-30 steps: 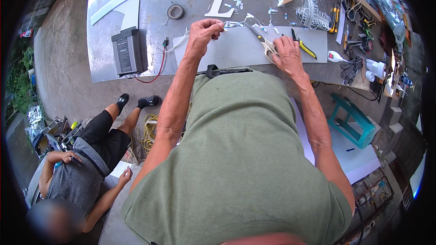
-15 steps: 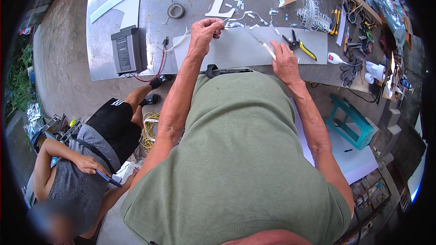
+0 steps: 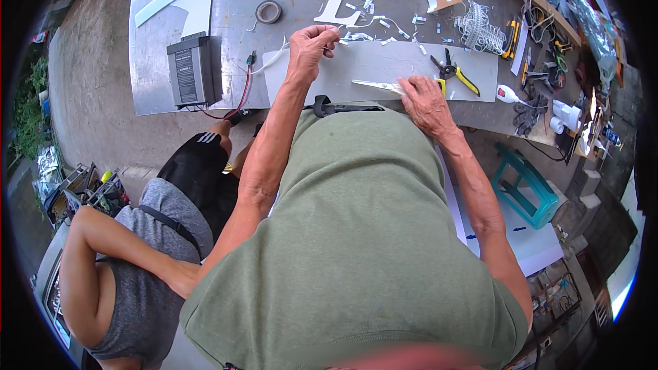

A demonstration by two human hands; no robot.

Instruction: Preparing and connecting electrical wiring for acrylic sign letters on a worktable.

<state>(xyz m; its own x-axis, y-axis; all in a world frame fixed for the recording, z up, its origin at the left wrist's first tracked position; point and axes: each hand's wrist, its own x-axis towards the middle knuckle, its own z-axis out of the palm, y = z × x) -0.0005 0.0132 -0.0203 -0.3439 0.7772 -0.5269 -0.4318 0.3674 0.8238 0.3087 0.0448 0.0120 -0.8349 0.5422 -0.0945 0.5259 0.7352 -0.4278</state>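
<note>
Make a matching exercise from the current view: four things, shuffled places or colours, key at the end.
Things
1. scissors
2. tape roll
3. stool
4. pliers

Places or colours
A. teal, lower than the tabletop
B. one yellow handle in plain view, near the right end of the pale sheet
C. at the person's right hand, blades pointing left
D. left of the white cut-out letter

Pairs: 1-C, 2-D, 3-A, 4-B

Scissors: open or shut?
Shut, it looks: the scissors show one narrow, tapering blade outline. Right hand covers most of the handles.
</note>
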